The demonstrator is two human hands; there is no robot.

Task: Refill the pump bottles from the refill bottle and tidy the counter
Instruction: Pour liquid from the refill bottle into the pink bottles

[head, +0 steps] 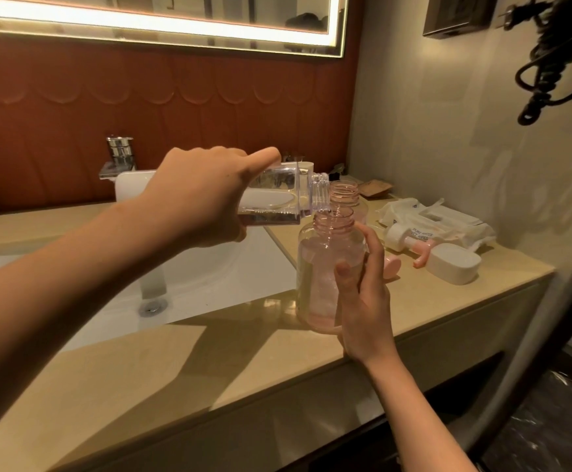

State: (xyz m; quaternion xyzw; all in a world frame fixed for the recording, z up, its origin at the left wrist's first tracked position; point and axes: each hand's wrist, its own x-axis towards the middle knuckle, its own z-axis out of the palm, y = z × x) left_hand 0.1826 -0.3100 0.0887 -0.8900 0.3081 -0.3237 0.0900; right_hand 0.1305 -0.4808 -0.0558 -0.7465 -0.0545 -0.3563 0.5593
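My left hand (196, 195) grips a clear refill bottle (288, 195), tipped on its side with its open neck over the mouth of a pink pump bottle (322, 267). A thin stream runs down into the pink bottle, which is partly filled. My right hand (362, 301) holds that bottle upright at the counter's front edge, fingers curled round its right side. A second open pink bottle (345, 195) stands just behind it. Pink pump heads (417, 248) lie on the counter to the right.
A white sink basin (182, 267) with a chrome tap (121, 158) lies left of the bottles. On the beige counter (209, 369) to the right lie a wipes pack (437, 219), a white cap or case (454, 264) and a brown sachet (374, 187). A black coiled cord (550, 56) hangs on the wall.
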